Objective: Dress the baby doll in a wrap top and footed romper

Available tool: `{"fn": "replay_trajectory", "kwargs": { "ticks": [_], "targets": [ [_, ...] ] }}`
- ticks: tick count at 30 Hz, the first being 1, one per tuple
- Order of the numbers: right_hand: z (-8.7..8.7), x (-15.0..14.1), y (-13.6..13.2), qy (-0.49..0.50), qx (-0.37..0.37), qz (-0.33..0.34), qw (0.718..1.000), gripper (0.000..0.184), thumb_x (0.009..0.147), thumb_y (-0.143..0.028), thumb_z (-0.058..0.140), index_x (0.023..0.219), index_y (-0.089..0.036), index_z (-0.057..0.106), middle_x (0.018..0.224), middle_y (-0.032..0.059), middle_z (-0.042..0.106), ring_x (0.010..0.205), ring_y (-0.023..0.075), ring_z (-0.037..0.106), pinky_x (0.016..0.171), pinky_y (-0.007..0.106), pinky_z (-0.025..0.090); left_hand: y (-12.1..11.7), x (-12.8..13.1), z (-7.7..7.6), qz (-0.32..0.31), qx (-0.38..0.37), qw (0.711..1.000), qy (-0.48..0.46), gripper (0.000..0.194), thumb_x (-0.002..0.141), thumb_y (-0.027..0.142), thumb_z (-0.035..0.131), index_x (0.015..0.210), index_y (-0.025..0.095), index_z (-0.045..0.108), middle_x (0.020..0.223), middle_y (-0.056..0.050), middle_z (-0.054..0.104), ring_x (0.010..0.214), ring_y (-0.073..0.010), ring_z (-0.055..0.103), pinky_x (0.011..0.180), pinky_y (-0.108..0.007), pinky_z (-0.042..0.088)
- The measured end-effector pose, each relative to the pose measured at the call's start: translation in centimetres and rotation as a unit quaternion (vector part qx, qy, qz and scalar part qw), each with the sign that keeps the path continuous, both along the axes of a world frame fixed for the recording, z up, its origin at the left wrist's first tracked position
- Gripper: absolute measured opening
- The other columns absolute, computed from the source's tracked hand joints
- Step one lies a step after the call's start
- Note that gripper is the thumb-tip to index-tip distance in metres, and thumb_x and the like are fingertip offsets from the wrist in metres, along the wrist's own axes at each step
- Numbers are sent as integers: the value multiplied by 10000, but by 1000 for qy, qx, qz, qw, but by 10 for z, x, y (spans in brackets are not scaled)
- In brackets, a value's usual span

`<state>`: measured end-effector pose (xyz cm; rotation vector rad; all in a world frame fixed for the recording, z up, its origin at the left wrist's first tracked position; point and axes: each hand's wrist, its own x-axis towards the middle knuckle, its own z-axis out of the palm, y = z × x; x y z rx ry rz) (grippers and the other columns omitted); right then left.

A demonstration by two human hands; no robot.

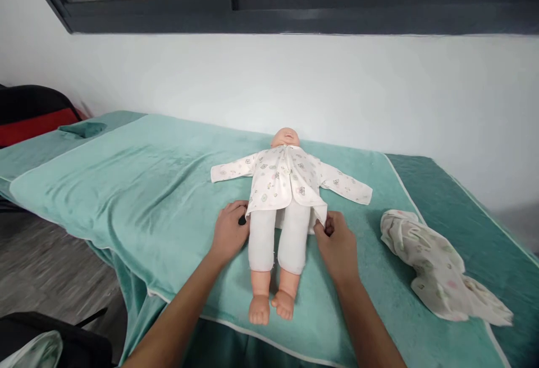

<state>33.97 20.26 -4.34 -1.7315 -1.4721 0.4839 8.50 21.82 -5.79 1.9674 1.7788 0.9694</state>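
Note:
A baby doll lies on its back on a green sheet, its feet toward me. It wears a white printed baby jacket with both sleeves spread outward, over white legs. At the jacket's lower left corner is my left hand, fingers closed at the hem; a small dark thing shows by its fingertips. My right hand pinches the jacket's lower right corner and draws it out a little from the doll's leg. The doll's arms are not visible.
To the right lies a crumpled printed cloth. The green sheet covers the bed, with a white wall and barred window behind. A black and red item stands far left; a black chair or bag is lower left.

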Motion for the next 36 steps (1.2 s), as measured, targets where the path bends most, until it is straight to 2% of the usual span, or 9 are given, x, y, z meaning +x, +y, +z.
{"fn": "replay_trajectory", "kwargs": {
  "ticks": [4,8,11,13,17,20,23,29,36],
  "targets": [
    [-3,1,-4,4,17,-37,999,181,863,-408,579,865,-234,527,611,-57,494,571,160,500,568,278,364,2,1,-7,14,31,999,-9,165,863,214,510,769,207,645,1118,-54,716,1030,-247,610,942,-403,438],
    [-8,1,-5,-16,72,-21,997,302,888,-487,604,764,-224,522,612,-44,499,562,145,475,574,287,377,3,1,-11,29,57,997,-42,88,857,213,530,879,213,615,1083,-49,703,1027,-233,615,932,-385,447],
    [-9,1,-1,-8,176,-3,984,192,882,-384,643,951,-213,586,872,23,610,737,172,566,659,302,461,4,1,-14,43,65,995,-55,166,872,217,521,1007,218,619,1043,-46,691,1002,-230,614,910,-383,448],
    [-5,0,6,-8,243,29,970,277,889,-323,646,1135,-214,582,1085,78,607,934,209,594,751,329,507,5,1,-16,47,68,995,-48,215,881,213,508,1063,219,623,1033,-50,686,992,-236,611,903,-389,442],
    [15,-5,27,-114,317,130,933,345,921,-199,585,1266,-213,583,1209,112,593,1144,255,548,978,420,462,6,2,-20,56,73,995,-51,255,899,195,469,1097,219,629,1057,-55,689,991,-243,606,915,-405,432],
    [34,-13,46,-162,318,181,917,294,909,-114,532,1161,-207,651,1095,86,638,1029,237,582,909,383,467,5,2,-21,60,74,992,-82,278,922,200,436,1128,221,623,1087,-54,691,1004,-244,603,923,-409,436],
    [42,-23,56,-121,311,205,920,194,912,-119,537,1011,-203,682,921,49,649,855,192,604,751,317,464,5,2,-22,60,75,987,-128,284,958,241,405,1145,221,618,1095,-58,692,1005,-237,609,923,-403,452],
    [26,-32,48,-111,330,234,908,122,945,-217,606,839,-191,661,653,-7,519,635,145,488,635,294,382,7,3,-30,92,105,971,-192,395,950,222,430,1338,220,507,1144,-81,670,1029,-211,633,930,-382,496],
    [28,-27,39,9,298,258,919,126,911,-203,674,790,-193,645,621,-39,432,569,105,407,554,266,333,0,3,-23,12,226,971,-75,462,907,186,527,1367,224,506,1301,-123,560,1227,-252,543,1049,-447,465]
  ]
}}
